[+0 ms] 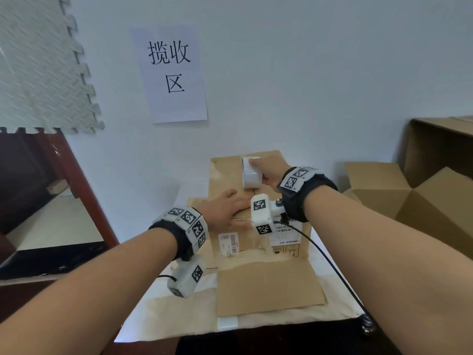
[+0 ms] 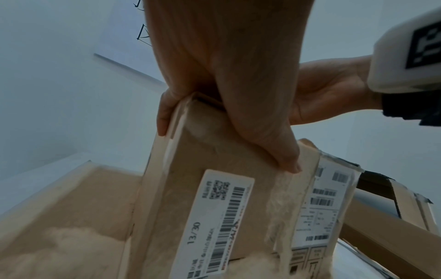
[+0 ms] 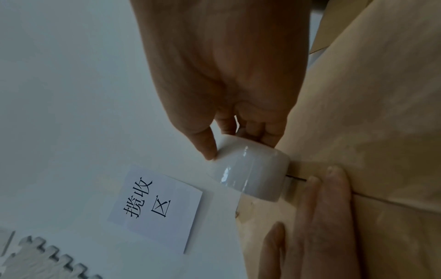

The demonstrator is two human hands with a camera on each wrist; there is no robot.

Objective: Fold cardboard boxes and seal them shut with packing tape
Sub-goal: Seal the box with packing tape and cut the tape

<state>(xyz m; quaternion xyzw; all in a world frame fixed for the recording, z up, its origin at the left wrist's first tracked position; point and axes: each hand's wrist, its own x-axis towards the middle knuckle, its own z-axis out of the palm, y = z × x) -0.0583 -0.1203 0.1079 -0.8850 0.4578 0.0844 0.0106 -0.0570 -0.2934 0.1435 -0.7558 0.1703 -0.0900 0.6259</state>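
Observation:
A brown cardboard box (image 1: 230, 172) with barcode labels stands on the white table, its top flaps folded together. My left hand (image 1: 226, 208) lies flat on the top flaps near the front edge, fingers straight beside the seam (image 3: 296, 178); the left wrist view shows its thumb (image 2: 286, 162) over the box's front face (image 2: 190, 151). My right hand (image 1: 268, 170) grips a white roll of packing tape (image 1: 250, 172), held on edge over the seam further back. In the right wrist view the tape roll (image 3: 253, 171) touches the box top, pinched between thumb and fingers.
A loose cardboard flap (image 1: 268, 288) lies flat toward me on the table (image 1: 163, 316). Open empty boxes (image 1: 409, 198) stand at the right. A paper sign (image 1: 174, 73) hangs on the wall, a foam mat (image 1: 38, 67) at upper left, a dark red frame (image 1: 84, 190) at left.

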